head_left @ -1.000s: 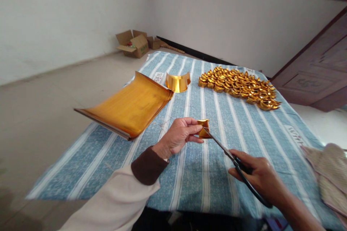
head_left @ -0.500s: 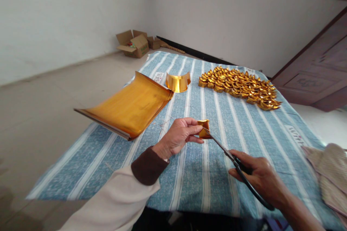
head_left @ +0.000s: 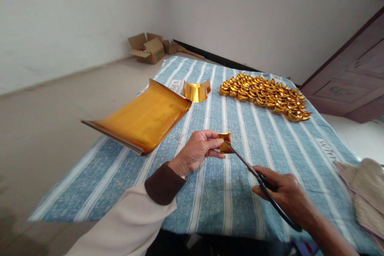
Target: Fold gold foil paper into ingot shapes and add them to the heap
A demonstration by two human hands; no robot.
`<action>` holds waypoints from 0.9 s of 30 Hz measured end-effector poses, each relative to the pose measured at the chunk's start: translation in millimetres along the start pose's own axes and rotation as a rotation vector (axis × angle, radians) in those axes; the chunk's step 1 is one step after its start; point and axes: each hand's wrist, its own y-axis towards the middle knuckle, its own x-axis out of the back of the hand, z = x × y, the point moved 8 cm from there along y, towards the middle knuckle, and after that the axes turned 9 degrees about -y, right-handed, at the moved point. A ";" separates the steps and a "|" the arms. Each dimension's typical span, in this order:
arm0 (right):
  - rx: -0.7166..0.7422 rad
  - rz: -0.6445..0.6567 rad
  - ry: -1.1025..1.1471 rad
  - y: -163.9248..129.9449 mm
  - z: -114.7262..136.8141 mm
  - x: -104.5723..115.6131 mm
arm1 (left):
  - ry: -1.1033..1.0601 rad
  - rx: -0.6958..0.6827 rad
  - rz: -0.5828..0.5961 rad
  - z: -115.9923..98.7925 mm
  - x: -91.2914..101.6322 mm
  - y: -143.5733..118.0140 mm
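Note:
Between the thumb and fingers of my left hand [head_left: 199,150] is a small folded piece of gold foil paper [head_left: 227,147], held above the cloth near the middle. My right hand [head_left: 280,192] grips a pair of scissors [head_left: 250,167] with dark handles. The scissors' blades look closed, and their tips rest at the inner face of the gold piece, close to my left thumb. To the left lies a stack of large gold foil sheets [head_left: 144,116] with curled edges. A curved strip of gold foil [head_left: 197,91] stands just beyond the stack.
Many folded gold foil ingots [head_left: 264,94] sit in packed rows at the back right of the striped blue cloth [head_left: 207,192]. A beige towel [head_left: 367,196] hangs at the right edge. An open cardboard box [head_left: 148,50] stands on the floor beyond.
Almost nothing differs. Both hands, the gold piece and the scissors keep practically the same position, with only a tiny shift in the view.

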 end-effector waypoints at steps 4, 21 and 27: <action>0.005 0.005 0.049 -1.5 2.8 -2.6 | -0.001 0.011 -0.006 0.3 -1.0 -0.5; 0.075 0.089 0.108 -0.2 -0.3 4.2 | -0.003 0.003 -0.005 -1.7 -0.5 -1.1; 0.083 0.081 0.095 0.7 5.4 7.4 | 0.005 -0.012 0.011 -1.0 -1.0 0.2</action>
